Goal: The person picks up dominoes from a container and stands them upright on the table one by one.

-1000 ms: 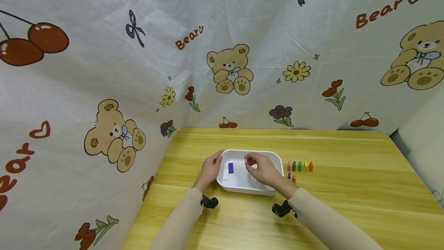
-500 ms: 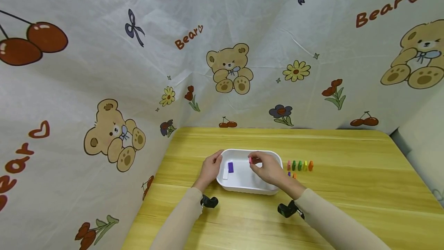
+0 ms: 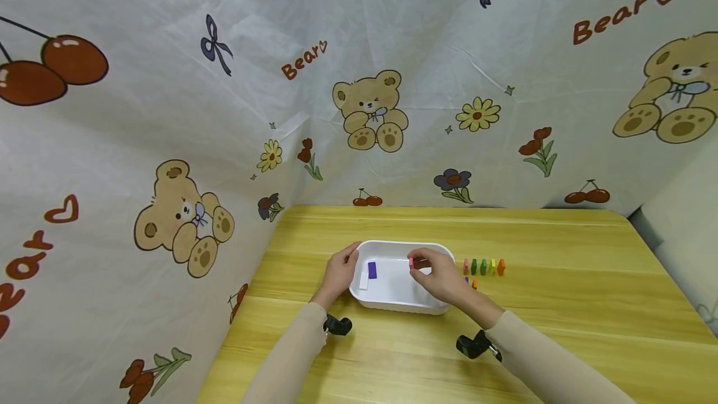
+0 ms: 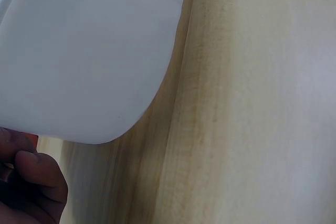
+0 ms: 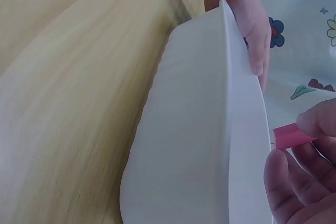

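Note:
A white plastic tray (image 3: 387, 292) sits on the wooden table, its left end in my left hand (image 3: 340, 269), thumb by the rim. The left wrist view shows curled fingers (image 4: 44, 179) beside the tray wall. My right hand (image 3: 442, 278) pinches a pink domino (image 5: 291, 136) between thumb and fingertips, over the right half of the tray. Inside the tray, a purple domino (image 3: 373, 270) and a white domino (image 3: 364, 280) lie flat near the left end.
Right of the tray, several dominoes stand in a row, from a pink one (image 3: 465, 267) to an orange one (image 3: 502, 267). A second orange domino (image 3: 475, 284) stands nearer, partly behind my right wrist. A patterned cloth (image 3: 426, 154) hangs behind the table.
My right hand has moved to the right over the tray with the pink domino still pinched. The left hand has kept its place at the tray's left end.

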{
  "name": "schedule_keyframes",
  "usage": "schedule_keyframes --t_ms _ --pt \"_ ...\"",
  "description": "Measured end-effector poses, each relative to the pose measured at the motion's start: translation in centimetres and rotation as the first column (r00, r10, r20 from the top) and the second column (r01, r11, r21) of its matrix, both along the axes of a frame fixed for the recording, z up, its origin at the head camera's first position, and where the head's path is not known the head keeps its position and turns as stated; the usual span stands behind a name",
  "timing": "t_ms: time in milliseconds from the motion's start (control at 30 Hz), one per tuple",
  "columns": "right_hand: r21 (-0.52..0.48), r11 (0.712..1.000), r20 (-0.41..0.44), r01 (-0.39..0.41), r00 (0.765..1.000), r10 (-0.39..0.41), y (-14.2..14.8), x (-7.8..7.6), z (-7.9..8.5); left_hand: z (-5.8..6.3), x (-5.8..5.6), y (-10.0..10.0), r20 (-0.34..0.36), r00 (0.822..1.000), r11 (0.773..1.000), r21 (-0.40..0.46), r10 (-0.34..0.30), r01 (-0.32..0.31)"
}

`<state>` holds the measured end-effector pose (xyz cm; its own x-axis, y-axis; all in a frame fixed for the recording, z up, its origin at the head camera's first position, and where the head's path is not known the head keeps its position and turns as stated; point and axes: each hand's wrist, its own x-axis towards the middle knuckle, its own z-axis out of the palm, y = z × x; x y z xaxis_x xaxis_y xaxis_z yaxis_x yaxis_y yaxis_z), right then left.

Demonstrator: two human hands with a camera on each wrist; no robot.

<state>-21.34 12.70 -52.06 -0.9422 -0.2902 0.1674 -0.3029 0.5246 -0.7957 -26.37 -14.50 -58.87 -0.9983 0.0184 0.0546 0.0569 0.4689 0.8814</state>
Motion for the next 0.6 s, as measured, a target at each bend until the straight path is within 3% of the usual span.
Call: schedule_keyframes --t_ms 600 --pt "-0.004 0.999 0.062 0.035 0.997 -0.035 2.0 0.9 0.2 0.0 0.0 0.0 0.021 1.000 1.000 0.013 -0.008 0.007"
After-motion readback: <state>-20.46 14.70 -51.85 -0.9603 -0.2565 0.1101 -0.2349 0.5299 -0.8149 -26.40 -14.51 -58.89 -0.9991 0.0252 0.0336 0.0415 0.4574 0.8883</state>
